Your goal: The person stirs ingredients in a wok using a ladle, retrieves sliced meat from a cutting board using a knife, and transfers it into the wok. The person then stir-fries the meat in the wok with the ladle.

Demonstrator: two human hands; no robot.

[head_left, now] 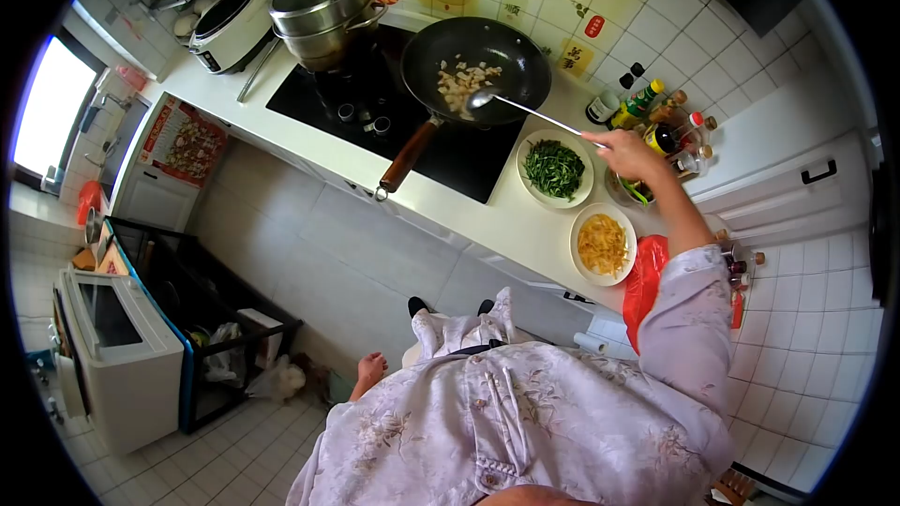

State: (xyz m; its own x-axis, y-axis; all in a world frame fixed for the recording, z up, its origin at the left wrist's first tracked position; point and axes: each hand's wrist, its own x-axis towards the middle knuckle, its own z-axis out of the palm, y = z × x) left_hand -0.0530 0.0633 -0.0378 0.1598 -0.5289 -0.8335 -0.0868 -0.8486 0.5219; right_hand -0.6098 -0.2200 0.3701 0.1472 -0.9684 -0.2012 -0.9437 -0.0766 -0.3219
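My right hand (pixel 630 154) is wrapped round the long metal handle of a ladle (pixel 539 116). The ladle's bowl rests inside a black wok (pixel 520 61), against pale chopped pieces of food (pixel 459 84). Below my right forearm stand a plate of chopped green leaves (pixel 555 171) and a plate of yellow shreds (pixel 603 244). Partly hidden under that hand is a bowl (pixel 621 189) with something green in it. My left hand (pixel 372 367) hangs low by my side, fingers loosely curled, with nothing seen in it.
A steamer pot (pixel 323 14) stands on the hob (pixel 450 164) left of the wok, whose wooden handle (pixel 410 157) juts over the front. Bottles (pixel 637 103) crowd the back right. A rice cooker (pixel 232 28) has its lid raised. A red bag (pixel 645 286) lies at the counter's end.
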